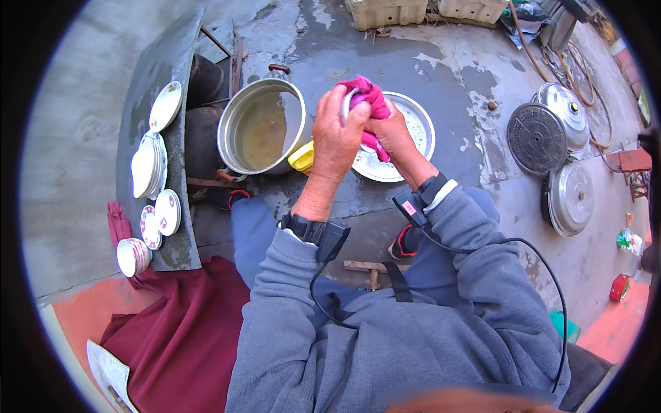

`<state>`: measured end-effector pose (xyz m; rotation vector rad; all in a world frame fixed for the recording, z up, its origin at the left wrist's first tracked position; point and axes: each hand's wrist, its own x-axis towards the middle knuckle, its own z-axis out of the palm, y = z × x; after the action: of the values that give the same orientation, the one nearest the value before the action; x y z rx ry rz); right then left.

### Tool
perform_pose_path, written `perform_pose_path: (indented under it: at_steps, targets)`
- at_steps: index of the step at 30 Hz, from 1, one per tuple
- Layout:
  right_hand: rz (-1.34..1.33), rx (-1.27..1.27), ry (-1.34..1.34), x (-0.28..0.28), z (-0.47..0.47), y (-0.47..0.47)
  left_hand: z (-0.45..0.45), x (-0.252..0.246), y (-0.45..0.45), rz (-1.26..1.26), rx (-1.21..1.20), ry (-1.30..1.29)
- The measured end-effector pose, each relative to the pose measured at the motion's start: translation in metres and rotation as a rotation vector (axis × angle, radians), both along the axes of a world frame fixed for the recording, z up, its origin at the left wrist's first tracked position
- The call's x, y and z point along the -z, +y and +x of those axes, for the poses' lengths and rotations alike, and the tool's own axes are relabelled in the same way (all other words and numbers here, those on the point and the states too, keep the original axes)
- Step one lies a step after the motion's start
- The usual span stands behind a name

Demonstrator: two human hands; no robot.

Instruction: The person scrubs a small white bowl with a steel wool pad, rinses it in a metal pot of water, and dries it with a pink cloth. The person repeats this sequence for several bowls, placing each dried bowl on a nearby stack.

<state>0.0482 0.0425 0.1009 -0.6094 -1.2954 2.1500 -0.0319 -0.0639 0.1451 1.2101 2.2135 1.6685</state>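
My left hand (335, 129) grips a small, light-coloured rounded dish or bowl (347, 105), mostly hidden by fingers and cloth. Against it, my right hand (395, 131) holds a bright pink cloth (374, 98). Both hands are raised over the left side of a wide white basin (426, 124) holding sudsy water. To the left of the basin stands a big aluminium pot (227, 129) with cloudy water in it. A yellow object (302, 157), partly behind my left wrist, lies between pot and basin.
Plates (150, 168), saucers (168, 211) and stacked bowls (133, 256) rest on a dark board (150, 67) at left. A maroon cloth (186, 330) hangs below. Metal lids (576, 196) and a hose (573, 67) lie at right. Foam boxes (387, 13) stand ahead.
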Motion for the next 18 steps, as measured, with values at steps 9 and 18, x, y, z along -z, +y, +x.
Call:
perform_pose_path:
  at_steps: [9,18]
  targets:
    - [0.252,0.127,-0.343,0.028,-0.001,-0.014,-0.014,0.035,0.003,-0.062,-0.146,-0.584]
    - [0.001,0.215,-0.279,0.044,-0.005,-0.048,-0.007,0.08,0.004,0.253,-0.319,-0.68]
